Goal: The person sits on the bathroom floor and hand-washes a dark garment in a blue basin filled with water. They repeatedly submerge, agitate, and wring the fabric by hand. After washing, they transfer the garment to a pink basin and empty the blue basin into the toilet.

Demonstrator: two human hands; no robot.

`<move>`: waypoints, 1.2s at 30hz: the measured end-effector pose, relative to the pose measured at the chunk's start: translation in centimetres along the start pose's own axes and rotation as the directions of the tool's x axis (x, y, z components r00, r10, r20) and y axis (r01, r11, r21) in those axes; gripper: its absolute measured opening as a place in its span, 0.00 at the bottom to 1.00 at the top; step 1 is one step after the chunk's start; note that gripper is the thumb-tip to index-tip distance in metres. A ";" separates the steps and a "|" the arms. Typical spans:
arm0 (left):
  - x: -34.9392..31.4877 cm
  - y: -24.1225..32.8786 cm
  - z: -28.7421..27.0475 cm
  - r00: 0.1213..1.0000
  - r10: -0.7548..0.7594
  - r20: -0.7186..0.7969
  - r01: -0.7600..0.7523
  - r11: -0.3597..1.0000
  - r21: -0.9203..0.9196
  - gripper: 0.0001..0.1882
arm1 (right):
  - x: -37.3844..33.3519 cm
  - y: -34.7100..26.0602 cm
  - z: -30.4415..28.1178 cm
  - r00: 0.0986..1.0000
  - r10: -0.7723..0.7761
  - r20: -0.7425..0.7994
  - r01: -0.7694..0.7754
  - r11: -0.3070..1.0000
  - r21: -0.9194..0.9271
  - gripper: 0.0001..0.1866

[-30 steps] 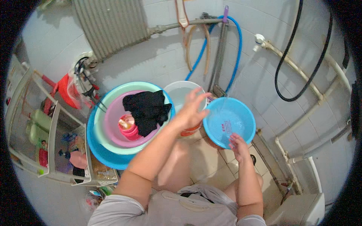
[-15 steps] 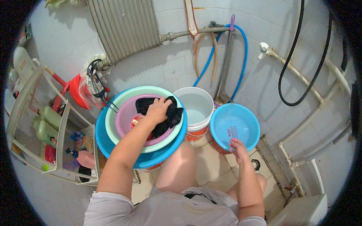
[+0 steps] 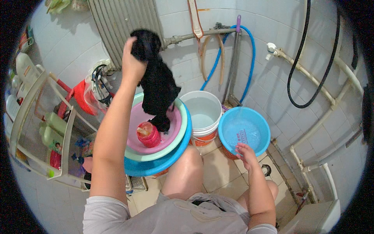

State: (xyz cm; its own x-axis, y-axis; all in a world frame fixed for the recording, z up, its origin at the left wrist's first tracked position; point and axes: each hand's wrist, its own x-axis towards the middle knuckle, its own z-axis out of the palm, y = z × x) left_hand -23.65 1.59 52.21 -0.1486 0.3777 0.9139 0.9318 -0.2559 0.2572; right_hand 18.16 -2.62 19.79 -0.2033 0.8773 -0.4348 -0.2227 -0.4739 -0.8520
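My left hand (image 3: pixel 133 64) grips a black cloth garment (image 3: pixel 159 84) and holds it up by its top. The dark fabric hangs down, its lower end reaching into a pink basin (image 3: pixel 177 124). Inside that basin stands a red ribbed tub (image 3: pixel 149 137) with something pale in it. The pink basin is nested in a pale green basin (image 3: pixel 142 157), which rests on a larger blue basin (image 3: pixel 152 167). At the near rim of a smaller light blue basin (image 3: pixel 230 130) on the right, my right hand (image 3: pixel 247 155) has its fingers apart and holds nothing. Water runs into that basin.
A white bucket (image 3: pixel 187 102) of water stands between the basins. On the left is a shelf rack (image 3: pixel 62 152) with bottles; a red bag (image 3: pixel 82 97) hangs behind it. A radiator (image 3: pixel 124 31), blue hose (image 3: pixel 254 58), tap (image 3: pixel 271 48) and looped black hose (image 3: pixel 290 87) line the walls.
My left hand has lifted the black garment out of the pink basin, up and to the left, uncovering the red tub. My right hand has hardly moved.
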 end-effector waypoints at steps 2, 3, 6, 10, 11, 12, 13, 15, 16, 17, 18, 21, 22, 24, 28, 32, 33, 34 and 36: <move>2.9 5.0 0.9 0.997 -0.033 -0.071 0.012 0.959 -0.282 0.27 | -0.4 -0.3 -0.6 1.000 -0.015 -0.018 0.016 0.999 0.045 0.16; 5.1 5.2 1.1 0.997 -0.001 -0.076 -0.025 0.940 -0.342 0.27 | -0.5 -0.6 -0.3 1.000 -0.006 -0.011 0.007 0.997 0.078 0.16; 7.6 10.9 2.4 0.970 0.236 -0.049 -0.224 0.809 -0.543 0.13 | -0.5 -1.0 -1.2 0.999 0.009 -0.050 0.001 0.978 0.207 0.17; 6.7 12.3 10.5 0.985 0.001 0.175 0.137 0.612 -0.779 0.12 | -0.3 -1.6 -2.0 0.989 -0.025 -0.146 0.076 0.933 0.352 0.18; 4.6 13.7 13.2 0.987 0.023 0.158 0.094 0.716 -0.692 0.17 | -0.4 -1.8 -2.4 0.984 -0.024 -0.179 0.090 0.923 0.374 0.18; 2.1 15.8 15.7 0.989 0.047 0.141 0.047 0.801 -0.597 0.25 | -0.4 -2.2 -3.1 0.976 -0.025 -0.217 0.110 0.913 0.393 0.18; -1.1 18.2 16.6 0.977 0.001 0.214 0.122 0.817 -0.563 0.26 | -0.5 -2.5 -3.8 0.970 -0.040 -0.239 0.136 0.905 0.403 0.18; -6.7 18.3 20.4 0.896 -0.063 0.439 0.336 0.742 -0.580 0.31 | -0.8 -2.6 -4.2 0.967 -0.062 -0.248 0.164 0.894 0.417 0.19; -9.7 17.6 22.2 0.782 -0.159 0.603 0.458 0.802 -0.382 0.34 | -0.9 -2.6 -4.4 0.964 -0.056 -0.259 0.166 0.890 0.425 0.19; -12.6 15.9 23.9 0.658 -0.200 0.726 0.587 0.740 -0.328 0.38 | -1.0 -2.7 -4.1 0.967 -0.052 -0.251 0.160 0.887 0.433 0.19; -14.5 15.6 24.1 0.578 -0.240 0.780 0.576 0.797 -0.182 0.35 | -1.0 -3.0 -4.2 0.965 -0.050 -0.256 0.163 0.883 0.440 0.19; -14.2 14.2 20.9 0.388 -0.060 0.920 0.656 0.719 -0.230 0.35 | -1.4 -3.2 -4.5 0.966 -0.069 -0.247 0.172 0.891 0.421 0.18; -13.4 12.8 19.6 0.341 0.035 0.939 0.655 0.708 -0.264 0.34 | -1.6 -3.3 -4.1 0.969 -0.076 -0.233 0.169 0.896 0.410 0.18; -11.3 10.4 15.2 0.234 0.054 0.971 0.632 0.750 -0.194 0.29 | -1.4 -2.9 -3.3 0.980 -0.062 -0.189 0.130 0.919 0.373 0.19; -10.7 1.6 8.7 0.153 -0.012 0.988 -0.018 1.000 0.015 0.20 | -0.9 -1.9 -0.2 0.998 -0.015 -0.065 0.033 0.957 0.288 0.19; -16.2 -2.7 5.4 -0.140 -0.170 0.976 -0.331 0.936 0.115 0.26 | -0.4 -0.9 1.1 1.000 0.016 -0.020 -0.011 0.978 0.207 0.16; -17.4 -2.2 5.7 -0.100 -0.276 0.956 -0.423 0.881 0.210 0.25 | -0.1 -0.5 0.7 0.999 0.013 -0.035 -0.006 0.981 0.192 0.16; -18.4 -2.1 6.2 -0.052 -0.374 0.926 -0.506 0.809 0.298 0.25 | 0.0 -0.3 0.4 0.999 0.010 -0.053 0.000 0.984 0.177 0.16; -20.2 -3.4 6.3 0.017 -0.418 0.908 -0.524 0.770 0.364 0.24 | -0.3 -0.1 0.5 0.998 0.011 -0.061 -0.002 0.988 0.152 0.15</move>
State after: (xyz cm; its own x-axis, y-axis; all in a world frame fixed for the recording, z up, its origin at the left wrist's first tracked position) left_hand -21.78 0.41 30.86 -0.0914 0.9216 -0.3771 0.9159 -0.0708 -0.3951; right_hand 17.77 -2.86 20.16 -0.1473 0.8749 -0.4614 -0.3650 -0.4816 -0.7968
